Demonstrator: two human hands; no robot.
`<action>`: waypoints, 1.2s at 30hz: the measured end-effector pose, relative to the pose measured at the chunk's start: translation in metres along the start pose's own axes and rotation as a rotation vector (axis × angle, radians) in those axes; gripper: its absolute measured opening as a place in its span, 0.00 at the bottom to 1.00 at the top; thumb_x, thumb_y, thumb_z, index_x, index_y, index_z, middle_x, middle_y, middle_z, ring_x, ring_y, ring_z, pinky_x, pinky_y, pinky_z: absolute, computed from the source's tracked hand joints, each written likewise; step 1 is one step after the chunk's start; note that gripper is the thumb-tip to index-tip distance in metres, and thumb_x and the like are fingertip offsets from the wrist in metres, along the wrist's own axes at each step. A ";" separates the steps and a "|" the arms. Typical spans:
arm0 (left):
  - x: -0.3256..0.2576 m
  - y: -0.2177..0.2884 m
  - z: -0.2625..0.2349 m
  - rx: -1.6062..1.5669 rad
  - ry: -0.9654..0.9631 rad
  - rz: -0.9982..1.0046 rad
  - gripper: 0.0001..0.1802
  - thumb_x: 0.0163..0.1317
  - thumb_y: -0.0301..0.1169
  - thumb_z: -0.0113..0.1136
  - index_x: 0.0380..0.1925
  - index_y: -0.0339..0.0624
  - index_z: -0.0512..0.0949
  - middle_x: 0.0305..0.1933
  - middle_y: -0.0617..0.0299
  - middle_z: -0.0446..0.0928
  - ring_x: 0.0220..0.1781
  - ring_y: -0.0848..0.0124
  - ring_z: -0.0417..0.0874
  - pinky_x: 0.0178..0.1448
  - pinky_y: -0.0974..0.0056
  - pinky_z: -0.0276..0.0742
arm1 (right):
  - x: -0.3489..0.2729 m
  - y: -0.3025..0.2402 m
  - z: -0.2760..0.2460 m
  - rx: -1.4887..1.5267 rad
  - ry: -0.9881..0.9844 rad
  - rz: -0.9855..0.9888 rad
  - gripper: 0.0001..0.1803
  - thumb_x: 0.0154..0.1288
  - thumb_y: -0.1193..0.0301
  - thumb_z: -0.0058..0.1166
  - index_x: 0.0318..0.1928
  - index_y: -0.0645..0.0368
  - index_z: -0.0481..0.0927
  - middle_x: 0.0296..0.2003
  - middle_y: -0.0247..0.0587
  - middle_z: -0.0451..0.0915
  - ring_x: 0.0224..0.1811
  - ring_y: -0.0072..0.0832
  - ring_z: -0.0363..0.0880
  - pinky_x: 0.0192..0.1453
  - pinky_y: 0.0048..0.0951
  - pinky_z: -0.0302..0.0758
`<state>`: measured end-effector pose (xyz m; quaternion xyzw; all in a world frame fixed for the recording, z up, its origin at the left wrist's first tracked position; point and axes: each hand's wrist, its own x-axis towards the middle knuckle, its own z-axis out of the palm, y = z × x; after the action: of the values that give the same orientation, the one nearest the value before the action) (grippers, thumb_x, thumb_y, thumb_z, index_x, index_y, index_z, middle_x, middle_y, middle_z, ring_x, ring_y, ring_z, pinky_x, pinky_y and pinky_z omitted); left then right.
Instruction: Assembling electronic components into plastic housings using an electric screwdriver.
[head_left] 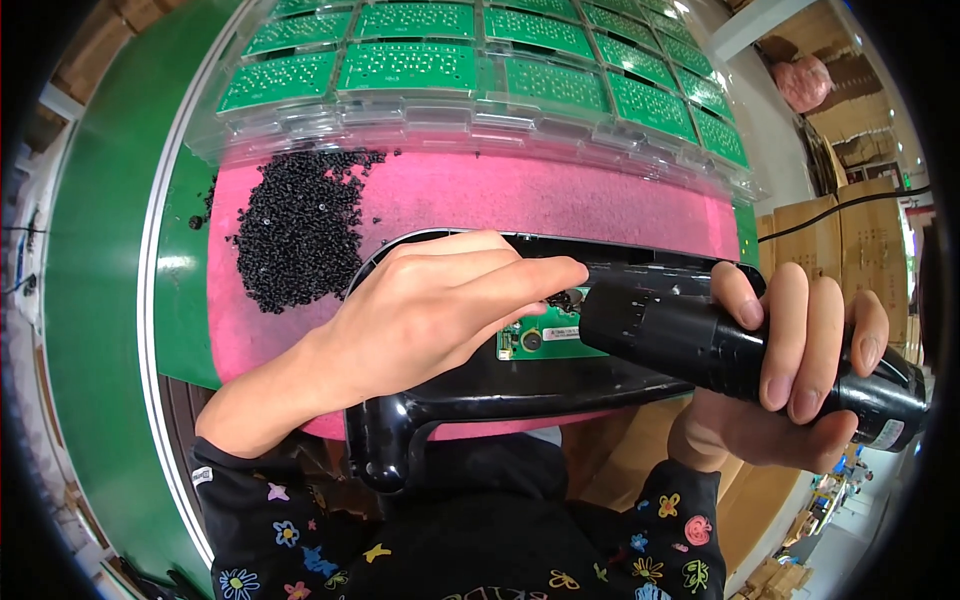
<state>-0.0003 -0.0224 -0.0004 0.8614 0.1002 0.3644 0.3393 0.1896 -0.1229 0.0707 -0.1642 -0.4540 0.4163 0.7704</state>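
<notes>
A black electric screwdriver [680, 340] lies across my right hand [800, 370], whose fingers wrap round its body; the cord end is at the right. Its nose reaches over a green circuit board [530, 338] set in a black plastic housing [480, 402]. My left hand [430, 310] bends over the housing's left part, with thumb and fingers drawn together just left of the screwdriver's nose. Small black screws [566, 299] show between the fingertips. The driver's bit is hidden, and the left hand covers part of the board and housing.
A heap of small black screws [300, 230] lies on the pink mat [520, 185], left of the housing. Behind it, clear plastic trays [420, 110] hold several green circuit boards [408, 66]. A black cable [845, 208] and cardboard boxes [868, 235] are at the right.
</notes>
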 end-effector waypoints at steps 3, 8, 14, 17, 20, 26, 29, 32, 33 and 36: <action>-0.001 0.000 0.001 -0.012 -0.002 0.000 0.23 0.51 0.19 0.70 0.50 0.34 0.80 0.35 0.55 0.83 0.33 0.62 0.83 0.37 0.62 0.80 | -0.001 0.003 0.000 0.008 -0.049 -0.009 0.20 0.56 0.70 0.69 0.42 0.45 0.68 0.24 0.18 0.73 0.29 0.14 0.70 0.48 0.29 0.59; 0.002 0.007 -0.002 -0.026 -0.035 -0.222 0.25 0.52 0.21 0.69 0.53 0.37 0.78 0.33 0.57 0.84 0.35 0.63 0.86 0.40 0.63 0.81 | 0.000 -0.010 -0.007 -0.032 -0.015 -0.148 0.18 0.57 0.71 0.65 0.41 0.49 0.66 0.26 0.21 0.71 0.22 0.14 0.71 0.46 0.27 0.62; -0.001 0.004 -0.001 0.022 -0.108 -0.253 0.22 0.55 0.22 0.67 0.52 0.37 0.77 0.33 0.57 0.84 0.37 0.63 0.87 0.42 0.64 0.81 | 0.003 -0.025 -0.024 -0.350 -0.050 0.049 0.15 0.61 0.69 0.58 0.42 0.54 0.65 0.37 0.33 0.71 0.18 0.18 0.68 0.32 0.26 0.66; -0.002 0.004 0.002 0.027 -0.124 -0.246 0.24 0.53 0.22 0.68 0.52 0.37 0.77 0.32 0.58 0.83 0.37 0.62 0.86 0.42 0.63 0.81 | -0.001 -0.019 -0.038 -0.352 -0.032 0.094 0.19 0.59 0.71 0.62 0.47 0.55 0.68 0.36 0.39 0.74 0.18 0.23 0.70 0.26 0.27 0.70; -0.004 0.003 0.001 0.019 -0.146 -0.244 0.24 0.50 0.23 0.70 0.50 0.38 0.79 0.31 0.58 0.82 0.34 0.62 0.84 0.40 0.61 0.79 | -0.006 -0.011 -0.044 -0.384 -0.010 0.091 0.19 0.59 0.70 0.62 0.46 0.55 0.67 0.35 0.39 0.74 0.19 0.22 0.70 0.27 0.27 0.70; -0.005 0.002 0.002 0.039 -0.220 -0.140 0.18 0.47 0.24 0.71 0.41 0.36 0.82 0.29 0.58 0.78 0.31 0.62 0.79 0.36 0.59 0.76 | -0.008 -0.011 -0.040 -0.507 -0.020 0.127 0.16 0.61 0.68 0.57 0.46 0.53 0.67 0.35 0.33 0.71 0.16 0.19 0.66 0.27 0.26 0.64; -0.005 0.002 0.003 0.034 -0.249 -0.145 0.16 0.48 0.23 0.71 0.39 0.36 0.83 0.29 0.59 0.75 0.31 0.63 0.78 0.35 0.59 0.75 | -0.010 -0.009 -0.040 -0.534 -0.008 0.151 0.16 0.61 0.67 0.58 0.45 0.53 0.66 0.35 0.34 0.71 0.16 0.19 0.66 0.26 0.26 0.64; -0.008 0.001 0.003 0.060 -0.298 -0.159 0.16 0.46 0.20 0.69 0.39 0.38 0.84 0.29 0.60 0.72 0.32 0.64 0.77 0.35 0.60 0.75 | -0.011 -0.005 -0.037 -0.555 0.028 0.160 0.17 0.60 0.67 0.59 0.44 0.52 0.66 0.34 0.33 0.71 0.16 0.19 0.66 0.26 0.26 0.64; -0.008 0.001 0.002 0.086 -0.332 -0.158 0.17 0.45 0.18 0.67 0.39 0.38 0.84 0.29 0.61 0.70 0.33 0.65 0.76 0.35 0.60 0.74 | -0.011 -0.005 -0.035 -0.555 0.033 0.164 0.17 0.60 0.67 0.59 0.44 0.52 0.66 0.34 0.33 0.71 0.16 0.19 0.66 0.26 0.26 0.64; -0.006 0.006 0.003 0.186 -0.353 -0.207 0.22 0.40 0.17 0.63 0.41 0.38 0.85 0.30 0.61 0.66 0.34 0.65 0.73 0.35 0.61 0.73 | -0.010 -0.003 -0.032 -0.568 0.071 0.199 0.17 0.59 0.66 0.60 0.42 0.52 0.65 0.32 0.32 0.71 0.15 0.19 0.66 0.26 0.25 0.64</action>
<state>-0.0031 -0.0309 -0.0014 0.9246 0.1601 0.1603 0.3061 0.2154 -0.1286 0.0503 -0.4311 -0.5069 0.3402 0.6645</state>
